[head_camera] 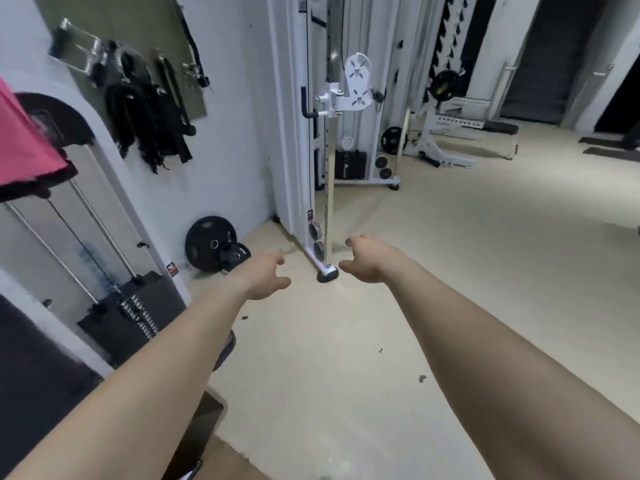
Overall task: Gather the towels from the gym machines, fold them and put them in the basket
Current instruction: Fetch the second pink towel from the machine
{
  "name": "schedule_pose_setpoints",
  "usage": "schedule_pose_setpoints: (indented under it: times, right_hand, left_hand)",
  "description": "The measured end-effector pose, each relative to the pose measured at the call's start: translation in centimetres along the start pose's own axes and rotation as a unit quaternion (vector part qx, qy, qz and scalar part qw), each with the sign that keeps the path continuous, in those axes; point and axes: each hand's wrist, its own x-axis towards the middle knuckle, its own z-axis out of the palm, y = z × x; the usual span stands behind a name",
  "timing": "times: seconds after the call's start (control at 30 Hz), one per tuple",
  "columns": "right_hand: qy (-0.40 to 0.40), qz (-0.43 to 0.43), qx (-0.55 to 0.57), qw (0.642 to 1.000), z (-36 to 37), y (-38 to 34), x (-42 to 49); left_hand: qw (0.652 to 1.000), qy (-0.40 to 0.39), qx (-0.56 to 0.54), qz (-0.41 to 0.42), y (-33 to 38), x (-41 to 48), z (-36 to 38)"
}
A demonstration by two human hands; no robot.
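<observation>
Head view shows both bare arms stretched forward over the pale floor [450,289]; the left hand [265,277] and the right hand [367,261] hover side by side, fingers loosely curled and spread, holding nothing. Just beyond the fingertips, between the two hands, sits the black foot [327,274] of a white cable machine [294,133]; black weight plates [211,244] lean by the wall left of the left fingers. A pink towel [24,140] hangs over a weight-stack machine [138,299] far left of and above the left fingers, well apart from both hands.
</observation>
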Motion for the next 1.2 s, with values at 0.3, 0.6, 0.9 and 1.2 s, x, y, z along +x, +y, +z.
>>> schedule_pose_setpoints:
  times: [0.3,0.6,0.9,1.2]
  right_hand:
    - [-0.011,-0.146,-0.064,0.987,-2.3,-8.7,24.7]
    - [-0.032,-0.265,-0.055,0.962,-6.0,-20.0,46.4]
    - [-0.081,-0.416,-0.072,0.903,-5.5,-33.8,64.8]
    - [-0.089,-0.594,-0.037,0.798,-8.5,-53.1,71.5]
  left_hand:
    - [0.990,0.050,-0.045,-0.123,-10.9,16.0,-7.3]
    - [0.965,0.096,-0.083,-0.229,-21.2,28.4,-14.9]
    - [0.899,0.158,-0.115,-0.392,-34.0,36.2,-20.4]
    - [0.801,0.229,-0.122,-0.539,-42.8,33.4,-27.4]
